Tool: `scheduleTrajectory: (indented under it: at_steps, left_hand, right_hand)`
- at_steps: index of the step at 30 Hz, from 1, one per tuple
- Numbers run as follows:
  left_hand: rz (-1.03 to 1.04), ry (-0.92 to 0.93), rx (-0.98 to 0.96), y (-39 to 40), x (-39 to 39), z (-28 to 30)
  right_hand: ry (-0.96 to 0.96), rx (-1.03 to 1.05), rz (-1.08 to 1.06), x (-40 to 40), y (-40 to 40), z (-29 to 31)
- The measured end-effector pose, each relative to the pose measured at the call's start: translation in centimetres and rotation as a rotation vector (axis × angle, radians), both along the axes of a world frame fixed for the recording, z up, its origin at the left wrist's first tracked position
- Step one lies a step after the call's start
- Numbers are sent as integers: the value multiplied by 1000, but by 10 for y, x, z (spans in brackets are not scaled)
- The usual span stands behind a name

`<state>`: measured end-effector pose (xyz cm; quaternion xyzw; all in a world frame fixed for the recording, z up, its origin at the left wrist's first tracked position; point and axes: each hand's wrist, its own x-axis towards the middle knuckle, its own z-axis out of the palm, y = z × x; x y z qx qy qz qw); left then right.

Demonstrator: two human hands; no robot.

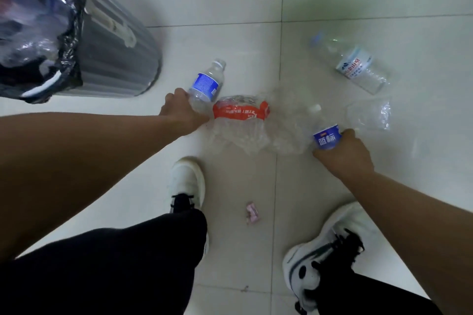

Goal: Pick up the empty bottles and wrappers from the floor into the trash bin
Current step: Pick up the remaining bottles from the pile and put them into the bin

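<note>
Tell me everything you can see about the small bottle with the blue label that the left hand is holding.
The small bottle with the blue label is clear plastic, looks empty, and has a cap that looks clear or pale. A blue label with small white print wraps its middle. It lies tilted, cap pointing away from the person, close to the grey trash bin. The left hand grips its bottom end. Whether it still touches the floor is unclear.

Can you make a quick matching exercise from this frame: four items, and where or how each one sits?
Items:
1. blue-label bottle
2. crushed orange-label bottle
3. white-label bottle
4. pink wrapper

States:
A. on the floor between the two shoes
B. base held in the left hand
C. lying untouched, far right, away from both hands
D. flattened, between the two hands

Pairs: 1-B, 2-D, 3-C, 4-A
</note>
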<state>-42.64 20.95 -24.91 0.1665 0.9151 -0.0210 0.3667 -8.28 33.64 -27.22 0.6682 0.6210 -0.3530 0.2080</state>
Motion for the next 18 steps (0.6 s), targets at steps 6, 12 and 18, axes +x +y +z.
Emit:
scheduleTrajectory:
  at_steps: [6,12,18]
  left_hand:
    - [22,-47,43,-12,25,93]
    - [-23,-93,71,-15,51,181]
    - [-45,-111,138,-3,65,233]
  right_hand:
    - [34,-111,-74,29,-13,87]
    - [55,-144,-95,51,-17,192]
    - [91,-120,-148,68,1,261]
